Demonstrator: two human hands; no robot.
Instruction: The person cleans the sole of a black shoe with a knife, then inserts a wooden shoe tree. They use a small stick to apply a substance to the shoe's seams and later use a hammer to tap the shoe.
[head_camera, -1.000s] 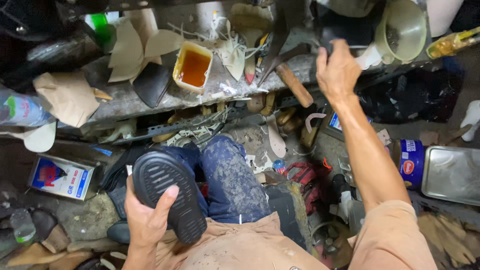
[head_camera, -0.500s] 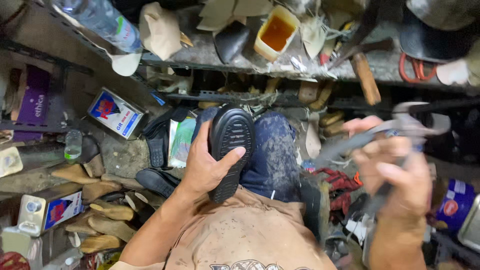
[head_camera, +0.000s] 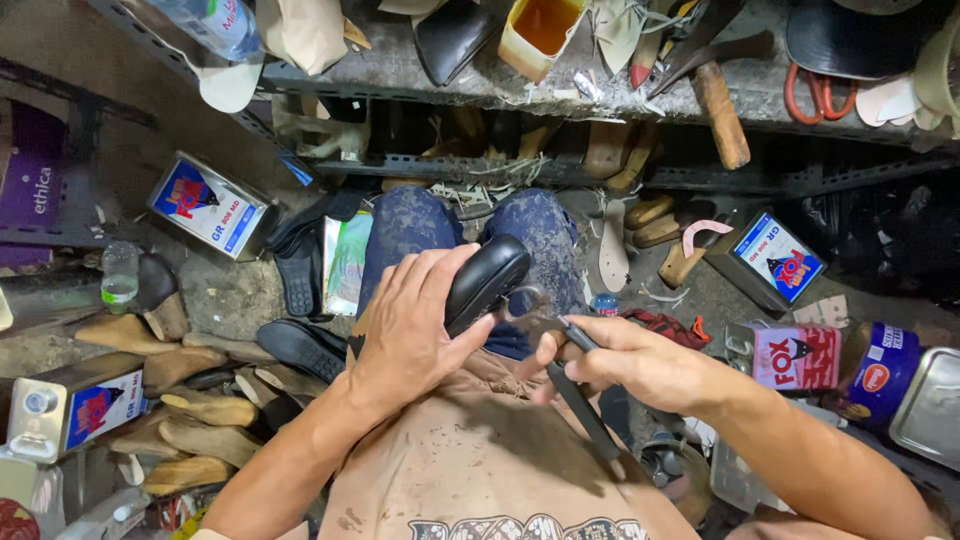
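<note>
My left hand (head_camera: 415, 325) grips a black shoe (head_camera: 487, 280) over my lap, its toe pointing up and away from me. My right hand (head_camera: 625, 360) holds a pair of metal pincers (head_camera: 565, 345) by their dark handles. The pincer jaws touch the edge of the shoe near its sole. My knees in stained blue trousers (head_camera: 410, 235) lie under both hands.
A cluttered stone shelf (head_camera: 380, 75) runs across the top with a yellow tub of glue (head_camera: 540, 30), a wooden-handled hammer (head_camera: 720, 110) and shoe parts. Glue tins (head_camera: 205, 205) lie left and right on the floor. Wooden lasts (head_camera: 190, 405) and black soles (head_camera: 300, 345) pile at the left.
My right hand came down from the shelf with the pincers and brought them to the shoe. My left hand turned the shoe and lifted it toward the middle.
</note>
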